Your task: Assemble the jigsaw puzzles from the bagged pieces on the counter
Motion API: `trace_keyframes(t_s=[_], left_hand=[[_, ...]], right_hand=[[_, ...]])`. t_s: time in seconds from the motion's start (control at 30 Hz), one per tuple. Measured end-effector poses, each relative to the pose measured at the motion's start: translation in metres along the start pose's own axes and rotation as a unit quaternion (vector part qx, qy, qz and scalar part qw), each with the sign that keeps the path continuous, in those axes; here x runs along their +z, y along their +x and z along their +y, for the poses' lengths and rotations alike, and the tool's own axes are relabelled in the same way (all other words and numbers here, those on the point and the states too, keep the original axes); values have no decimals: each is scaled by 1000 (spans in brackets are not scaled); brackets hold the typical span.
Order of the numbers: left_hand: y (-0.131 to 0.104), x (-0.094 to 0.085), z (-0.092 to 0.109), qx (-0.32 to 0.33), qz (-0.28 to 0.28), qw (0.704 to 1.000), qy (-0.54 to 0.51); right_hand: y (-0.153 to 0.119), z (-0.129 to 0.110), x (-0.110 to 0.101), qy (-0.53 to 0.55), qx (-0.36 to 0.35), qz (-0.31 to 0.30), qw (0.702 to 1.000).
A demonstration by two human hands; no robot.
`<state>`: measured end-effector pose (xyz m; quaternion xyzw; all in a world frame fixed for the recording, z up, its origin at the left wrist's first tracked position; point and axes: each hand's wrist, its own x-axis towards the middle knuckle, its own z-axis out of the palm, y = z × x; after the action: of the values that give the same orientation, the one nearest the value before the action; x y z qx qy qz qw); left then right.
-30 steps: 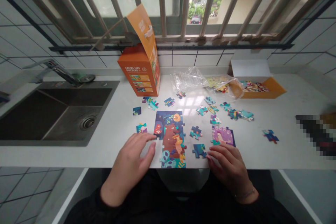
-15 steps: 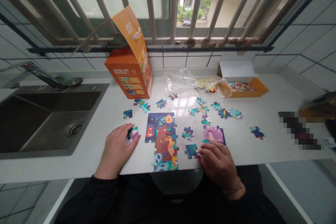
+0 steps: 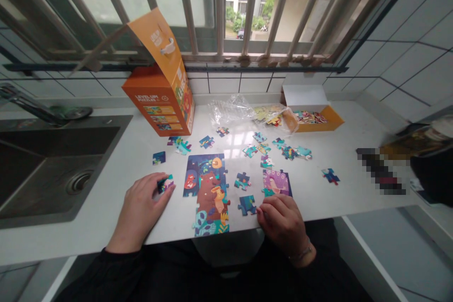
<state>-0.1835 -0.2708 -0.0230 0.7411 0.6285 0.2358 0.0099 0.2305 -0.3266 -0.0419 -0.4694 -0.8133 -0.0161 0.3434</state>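
Observation:
My left hand (image 3: 140,206) rests on the counter, its thumb and fingers around a small dark and teal puzzle piece (image 3: 166,183). Between my hands lies a joined puzzle section (image 3: 212,193) showing a brown bear. My right hand (image 3: 283,219) is closed beside a dark blue piece (image 3: 247,205), its fingertips near that piece's right edge; anything within them is hidden. Just beyond its knuckles is a purple section (image 3: 275,181) with a bird. Another loose piece (image 3: 242,180) lies right of the bear.
An orange box (image 3: 159,104) stands open at the back. Clear plastic bags (image 3: 231,111) and a low yellow box (image 3: 318,125) of pieces are farther right. Several loose pieces lie across the counter (image 3: 304,203). A sink (image 3: 63,165) is at the left.
The camera view has turned slightly, shifting the counter and both hands leftward in the picture. Both hands keep nearly the same pose, and the puzzle pieces hold their arrangement.

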Motion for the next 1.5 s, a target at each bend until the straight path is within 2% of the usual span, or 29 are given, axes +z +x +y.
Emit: trace_keyframes(t_s=[0.43,0.6,0.7,0.8,0.87,0.93,1.0,1.07,1.13,1.27,1.37,1.5], left_hand=[[-1,1,-3,6,1,1000,2],[-1,4,-6,10,4,1000,17],[-1,1,-2,22,16,999,17],[-1,-7,18,47,37,998,3],[1,-12,43,81,26,996,-30],[7,-12,76,130,-17,989,-66],[18,-7,111,182,-88,975,-89],[33,5,140,215,-156,960,-86],[50,19,162,217,-193,956,-47],[80,46,180,233,-241,942,10],[95,59,182,238,-250,938,10],[104,68,182,227,-253,940,-3]], right_hand=[[3,-2,-2,10,0,2,1000],[0,2,-3,53,-18,41,998],[-4,5,-6,77,-16,53,995],[-9,7,-11,84,-11,49,995],[-11,9,-14,82,-8,51,995],[-13,12,-16,79,-3,57,995],[-14,16,-18,75,2,61,995],[-15,21,-19,69,8,64,996],[-14,25,-18,63,17,68,996],[-10,27,-16,46,44,63,996],[-5,28,-16,9,74,42,996],[0,38,-20,-40,109,0,993]])
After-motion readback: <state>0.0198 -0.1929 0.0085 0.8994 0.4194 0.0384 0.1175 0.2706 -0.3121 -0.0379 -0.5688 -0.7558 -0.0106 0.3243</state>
